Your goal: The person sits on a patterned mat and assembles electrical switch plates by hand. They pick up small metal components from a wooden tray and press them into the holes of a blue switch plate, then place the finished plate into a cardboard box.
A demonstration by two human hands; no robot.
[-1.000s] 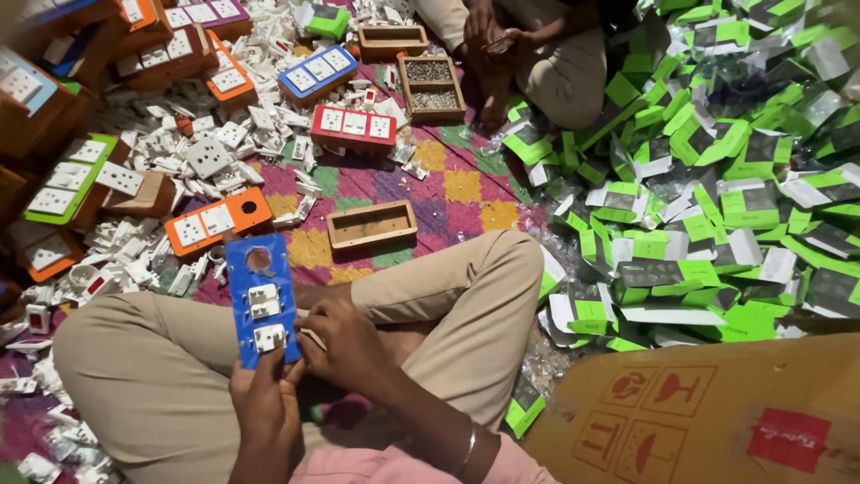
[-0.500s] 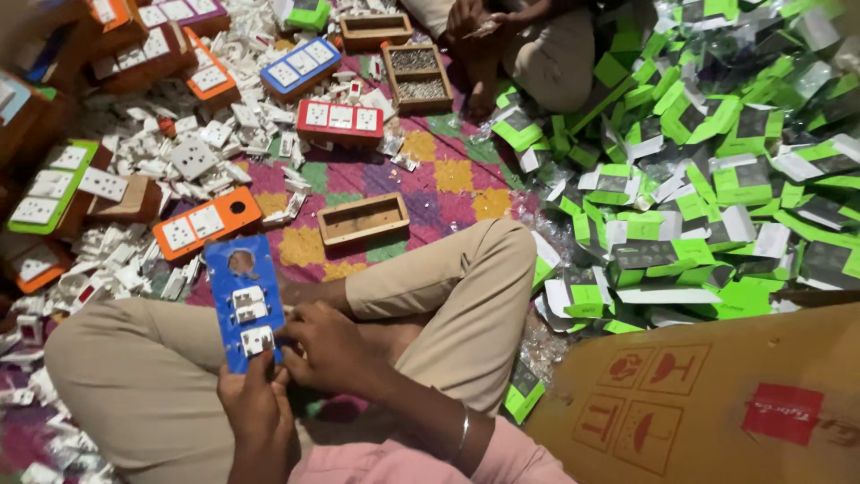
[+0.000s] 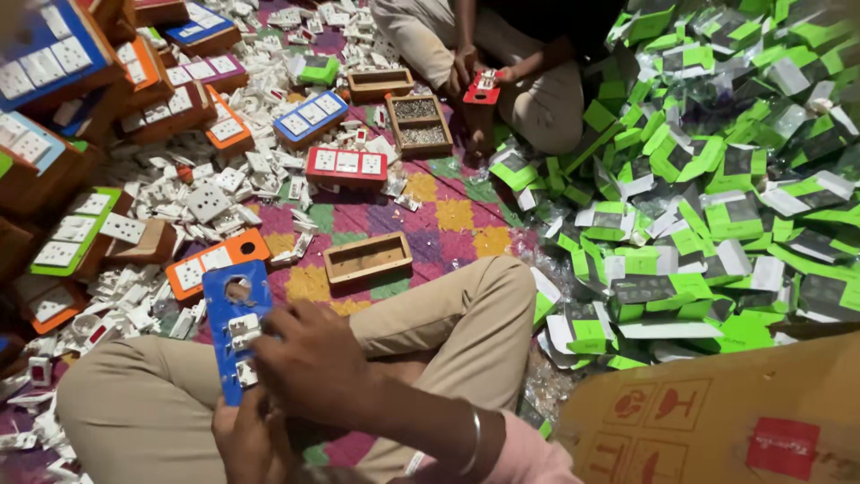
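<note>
Both hands gripped the flat blue plastic plate (image 3: 235, 327): left hand (image 3: 246, 439) beneath, right hand (image 3: 309, 363) over its white sockets; glossy green packets (image 3: 708, 197) heaped right.

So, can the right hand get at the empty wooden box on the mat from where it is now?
Probably yes: the right hand rests on the blue plate, and only the bent knee lies beside the path to the wooden box.

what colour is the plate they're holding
Blue, with white switch parts fitted, seen clearly in the head view.
</note>
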